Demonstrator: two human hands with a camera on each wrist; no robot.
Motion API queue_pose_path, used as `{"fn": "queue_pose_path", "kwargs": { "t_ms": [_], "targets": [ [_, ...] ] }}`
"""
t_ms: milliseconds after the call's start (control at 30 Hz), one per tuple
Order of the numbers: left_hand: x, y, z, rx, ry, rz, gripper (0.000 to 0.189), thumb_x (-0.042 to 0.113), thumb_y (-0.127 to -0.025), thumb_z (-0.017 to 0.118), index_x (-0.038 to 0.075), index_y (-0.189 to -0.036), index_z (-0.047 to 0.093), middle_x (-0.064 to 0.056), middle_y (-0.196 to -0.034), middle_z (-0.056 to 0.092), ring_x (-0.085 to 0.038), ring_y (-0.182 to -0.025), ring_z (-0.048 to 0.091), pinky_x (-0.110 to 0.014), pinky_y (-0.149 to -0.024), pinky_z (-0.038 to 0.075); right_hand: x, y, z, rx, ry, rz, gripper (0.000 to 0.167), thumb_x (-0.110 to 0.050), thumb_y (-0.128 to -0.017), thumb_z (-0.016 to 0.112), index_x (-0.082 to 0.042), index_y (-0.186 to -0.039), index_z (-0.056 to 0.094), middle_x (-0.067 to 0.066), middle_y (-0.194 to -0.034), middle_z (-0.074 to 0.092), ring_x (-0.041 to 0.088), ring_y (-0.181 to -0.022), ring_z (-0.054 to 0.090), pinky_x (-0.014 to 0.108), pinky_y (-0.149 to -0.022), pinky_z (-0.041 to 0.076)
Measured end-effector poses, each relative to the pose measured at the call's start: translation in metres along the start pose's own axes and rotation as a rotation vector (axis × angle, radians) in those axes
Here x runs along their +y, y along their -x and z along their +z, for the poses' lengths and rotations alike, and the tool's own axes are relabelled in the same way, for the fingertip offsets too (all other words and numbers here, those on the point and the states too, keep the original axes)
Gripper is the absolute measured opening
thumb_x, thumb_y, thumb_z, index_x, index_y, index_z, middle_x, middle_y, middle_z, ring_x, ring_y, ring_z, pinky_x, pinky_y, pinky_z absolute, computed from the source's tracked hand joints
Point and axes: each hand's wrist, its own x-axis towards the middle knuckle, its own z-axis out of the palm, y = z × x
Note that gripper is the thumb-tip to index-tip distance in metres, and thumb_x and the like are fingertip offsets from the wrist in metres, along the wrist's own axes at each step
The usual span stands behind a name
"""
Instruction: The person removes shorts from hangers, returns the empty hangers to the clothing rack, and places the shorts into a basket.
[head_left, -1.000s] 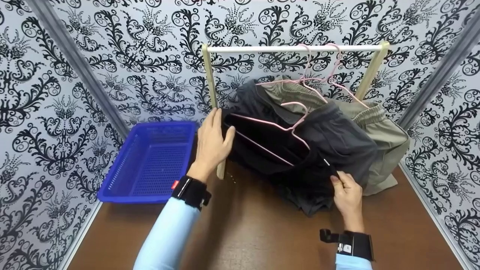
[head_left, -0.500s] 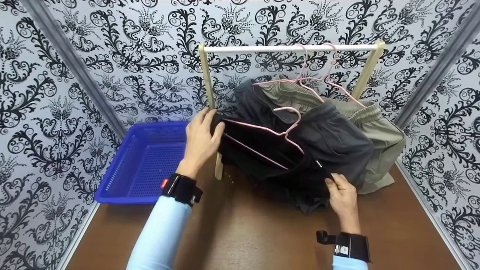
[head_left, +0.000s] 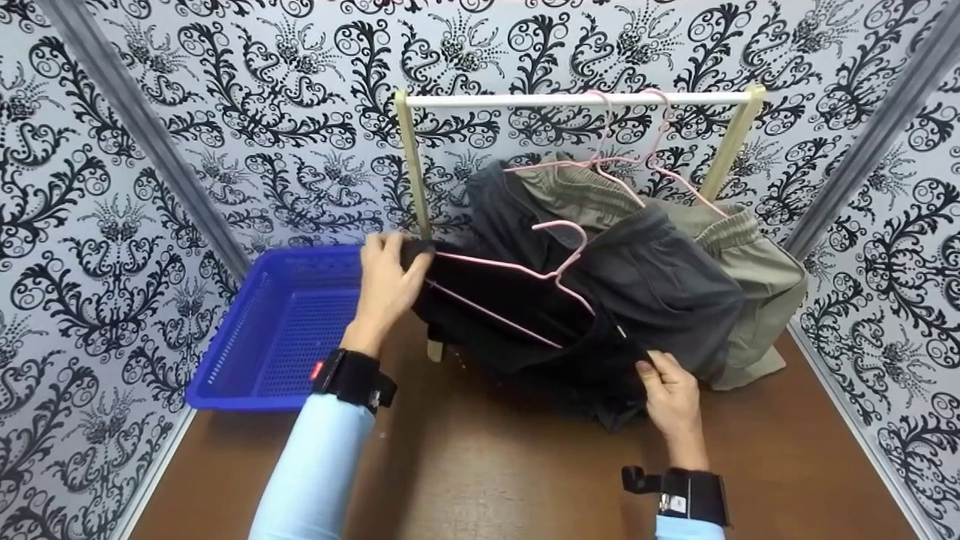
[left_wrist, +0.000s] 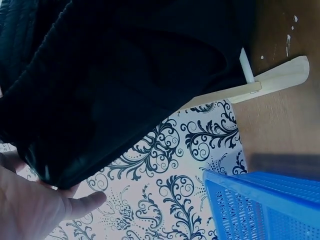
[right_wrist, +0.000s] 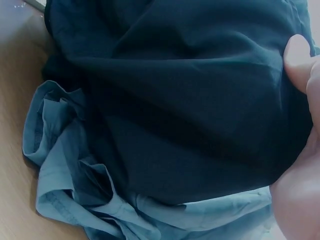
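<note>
Between my two hands are black shorts [head_left: 540,382], with a pink hanger [head_left: 583,244] set inside the open waist and its hook free of the rail. My left hand [head_left: 386,285] holds the left corner of the waist, its thumb in front and fingers partly behind the cloth. At the right side of the waist, my right hand [head_left: 671,390] pinches the fabric with thumb and fingers. In the left wrist view, the thumb side of the left hand [left_wrist: 35,205] shows beside the dark cloth. The right wrist view shows the right thumb [right_wrist: 298,60] over the fabric.
Dark grey shorts [head_left: 660,277] and khaki shorts [head_left: 761,262] hang behind on pink hangers from the white rail [head_left: 495,100] of a wooden rack. A blue basket [head_left: 247,401] stands left on the brown table [head_left: 480,480]. Patterned walls enclose the back and sides.
Both hands have shifted left and slightly down with the black shorts and hanger. The left hand has gone from lying extended at the waist corner to holding it.
</note>
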Motion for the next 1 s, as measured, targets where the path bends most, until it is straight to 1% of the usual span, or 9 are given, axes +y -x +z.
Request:
{"fn": "queue_pose_path", "kwargs": {
  "t_ms": [133, 300, 433, 567, 667, 800, 900, 1000],
  "targets": [
    [-0.002, 0.000, -0.001, 0.035, 0.000, -0.048, 0.035, 0.034, -0.091, 0.066, 0.000, -0.099, 0.062, -0.021, -0.111, 0.046, -0.039, -0.110, 0.042, -0.051, -0.092, 0.038, -0.001, -0.001, 0.003, -0.022, 0.017, 0.002, 0.010, 0.010, -0.090, 0.068, 0.004, -0.095, 0.075, 0.012, -0.083, 0.068, -0.003, -0.077, 0.055, 0.010, -0.074, 0.043],
    [-0.004, 0.001, -0.003, 0.037, 0.018, -0.146, 0.037, 0.034, -0.091, 0.068, -0.002, -0.095, 0.060, -0.022, -0.108, 0.046, -0.040, -0.111, 0.042, -0.051, -0.094, 0.040, -0.001, -0.001, 0.005, -0.048, 0.052, 0.011, 0.008, 0.005, -0.092, 0.069, 0.003, -0.097, 0.075, 0.015, -0.082, 0.068, -0.002, -0.077, 0.056, 0.011, -0.073, 0.043],
    [-0.003, 0.002, -0.004, 0.035, 0.022, -0.190, 0.039, 0.036, -0.091, 0.068, -0.002, -0.094, 0.059, -0.024, -0.109, 0.048, -0.041, -0.112, 0.044, -0.053, -0.096, 0.040, 0.000, -0.002, 0.006, -0.055, 0.069, 0.011, 0.010, 0.006, -0.091, 0.070, 0.003, -0.098, 0.075, 0.018, -0.084, 0.069, -0.001, -0.077, 0.057, 0.011, -0.073, 0.043],
    [0.000, 0.002, -0.005, 0.047, 0.008, -0.206, 0.041, 0.036, -0.091, 0.068, -0.004, -0.096, 0.061, -0.025, -0.109, 0.052, -0.043, -0.113, 0.048, -0.054, -0.098, 0.040, 0.000, -0.005, 0.006, -0.051, 0.088, 0.021, 0.011, 0.007, -0.090, 0.071, 0.004, -0.099, 0.076, 0.021, -0.092, 0.073, -0.004, -0.087, 0.062, 0.007, -0.080, 0.044],
    [0.004, 0.002, -0.006, 0.070, -0.002, -0.196, 0.040, 0.036, -0.090, 0.068, -0.004, -0.091, 0.062, -0.026, -0.104, 0.054, -0.044, -0.109, 0.051, -0.054, -0.096, 0.040, -0.003, -0.008, 0.005, -0.067, 0.107, 0.035, 0.012, 0.006, -0.090, 0.071, 0.003, -0.101, 0.077, 0.020, -0.099, 0.075, -0.001, -0.095, 0.065, 0.006, -0.085, 0.043],
    [0.010, 0.000, -0.008, 0.117, -0.028, -0.164, 0.040, 0.035, -0.090, 0.068, -0.002, -0.079, 0.059, -0.027, -0.096, 0.058, -0.047, -0.100, 0.055, -0.054, -0.090, 0.042, -0.009, -0.013, 0.003, -0.113, 0.124, 0.068, 0.014, 0.002, -0.093, 0.071, 0.001, -0.106, 0.077, 0.016, -0.103, 0.076, 0.014, -0.098, 0.069, 0.007, -0.087, 0.043],
    [0.016, -0.002, -0.011, 0.137, -0.042, -0.157, 0.041, 0.036, -0.090, 0.068, 0.000, -0.075, 0.058, -0.028, -0.094, 0.060, -0.047, -0.098, 0.056, -0.054, -0.089, 0.043, -0.012, -0.018, 0.003, -0.133, 0.133, 0.087, 0.017, -0.001, -0.095, 0.071, 0.001, -0.111, 0.076, 0.014, -0.106, 0.075, 0.025, -0.100, 0.069, 0.009, -0.089, 0.042],
    [0.020, -0.004, -0.014, 0.159, -0.041, -0.152, 0.040, 0.035, -0.089, 0.068, 0.001, -0.072, 0.056, -0.028, -0.092, 0.060, -0.048, -0.095, 0.057, -0.054, -0.086, 0.044, -0.016, -0.023, 0.004, -0.151, 0.128, 0.095, 0.022, -0.005, -0.095, 0.071, 0.000, -0.117, 0.074, 0.013, -0.111, 0.074, 0.029, -0.106, 0.068, 0.011, -0.092, 0.042]
  ]
}}
